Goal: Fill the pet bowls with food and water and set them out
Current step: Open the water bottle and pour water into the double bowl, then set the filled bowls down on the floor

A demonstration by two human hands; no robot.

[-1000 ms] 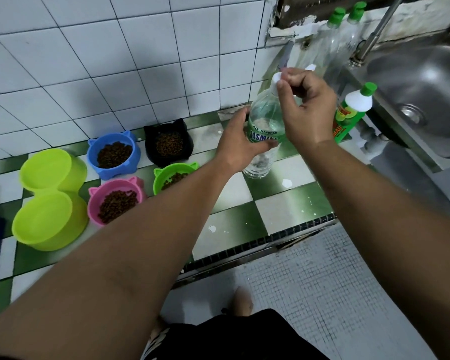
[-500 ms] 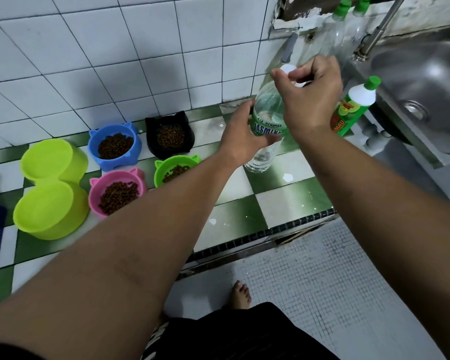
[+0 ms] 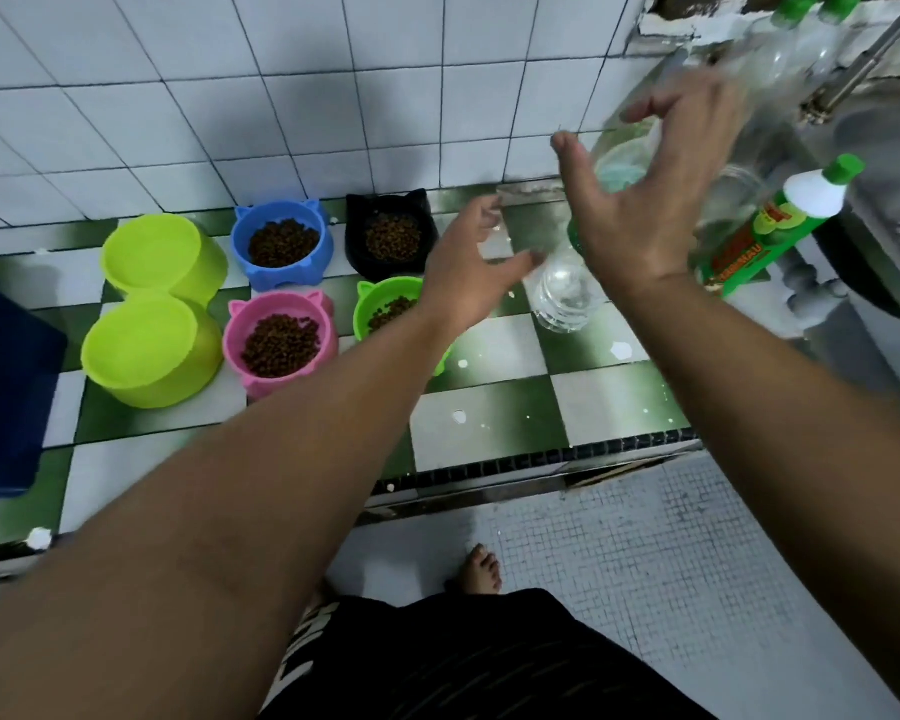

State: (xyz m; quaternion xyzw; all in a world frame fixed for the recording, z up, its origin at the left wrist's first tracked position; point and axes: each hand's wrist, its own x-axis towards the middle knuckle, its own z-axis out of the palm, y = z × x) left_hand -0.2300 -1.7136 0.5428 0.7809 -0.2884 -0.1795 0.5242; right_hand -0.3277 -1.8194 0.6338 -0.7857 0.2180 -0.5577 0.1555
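A clear water bottle [image 3: 563, 298] with a green label stands on the green-and-white checkered counter [image 3: 494, 418], partly hidden behind my right hand [image 3: 645, 210]. That hand hovers in front of it, blurred, with fingers spread. My left hand [image 3: 468, 272] is just left of the bottle, fingers apart and holding nothing. The blue bowl [image 3: 281, 241], black bowl [image 3: 391, 233], pink bowl [image 3: 281, 343] and green bowl [image 3: 391, 309] each hold brown kibble. Two lime bowls [image 3: 146, 345] stand at the left; I cannot tell if they hold water.
A green-capped cleaner bottle [image 3: 770, 226] leans beside the steel sink [image 3: 894, 148]. Two clear bottles [image 3: 780, 49] with green caps stand near the faucet [image 3: 863, 59]. At the far left lies a dark blue object [image 3: 6, 381]. The counter edge [image 3: 541, 454] drops to a mosaic floor.
Both hands have let go of the water bottle: the right hand left its cap and opened, and the left hand released its body. The bottle now stands alone on the counter.
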